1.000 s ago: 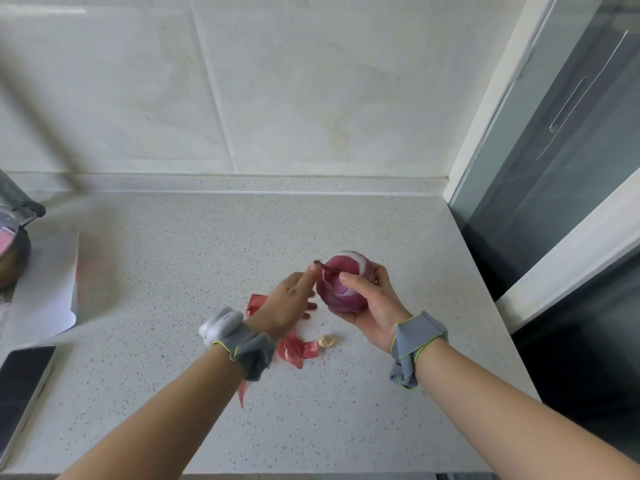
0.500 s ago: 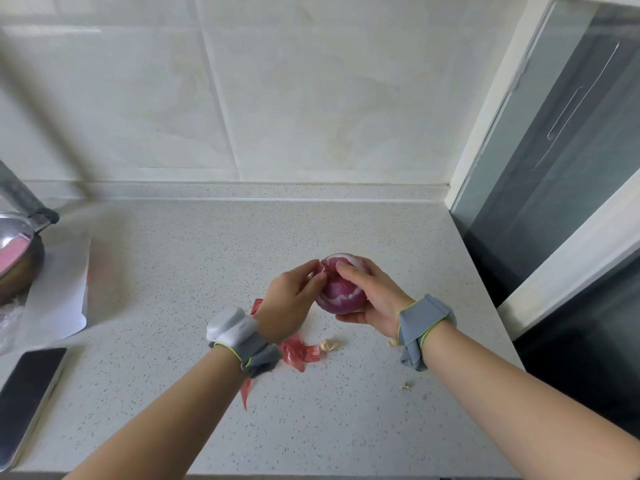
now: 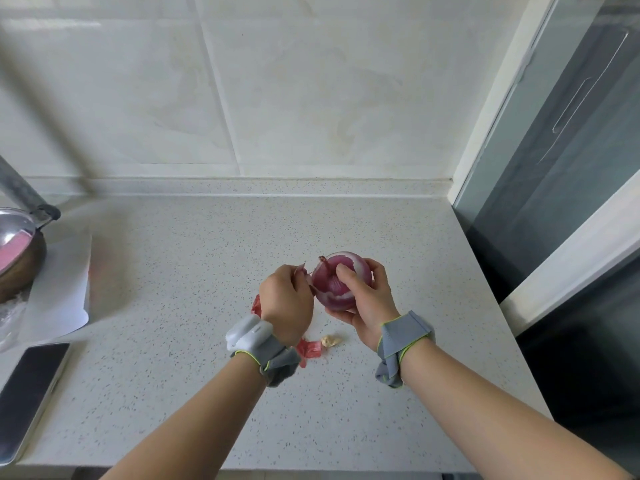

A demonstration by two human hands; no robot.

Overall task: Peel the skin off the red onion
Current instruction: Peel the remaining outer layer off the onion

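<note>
Pale speckled stone makes up the worktop point(image 3: 180, 306), which runs back to a tiled wall point(image 3: 311, 91) and ends on the right at a glass door point(image 3: 568, 174) in a white frame. At the left edge sits a pan point(image 3: 17, 251) with a glass lid, standing on a white sheet point(image 3: 65, 289). Nearer the front left corner a phone point(image 3: 29, 396) lies flat with its screen dark.

Toward the middle, red skin scraps point(image 3: 308, 349) lie on the worktop, partly hidden under the left wrist, with a small pale bit point(image 3: 331, 340) just beside them. The left hand point(image 3: 287, 303) is above them, its fingers curled and pinching a thin strip of skin point(image 3: 302, 270) that pokes up past the knuckles, just left of the onion point(image 3: 334, 282). A grey band with a white unit point(image 3: 247, 332) wraps that wrist.

The onion is held in the air over the middle of the worktop, closer to the right edge than the left. Its surface is purple-red, with a lighter, whitish patch at the top right. The right hand point(image 3: 370, 299) grips it from the right and below, thumb pressed on its near face and fingers wrapped round the far side. A grey band point(image 3: 401, 344) circles the right wrist too.
</note>
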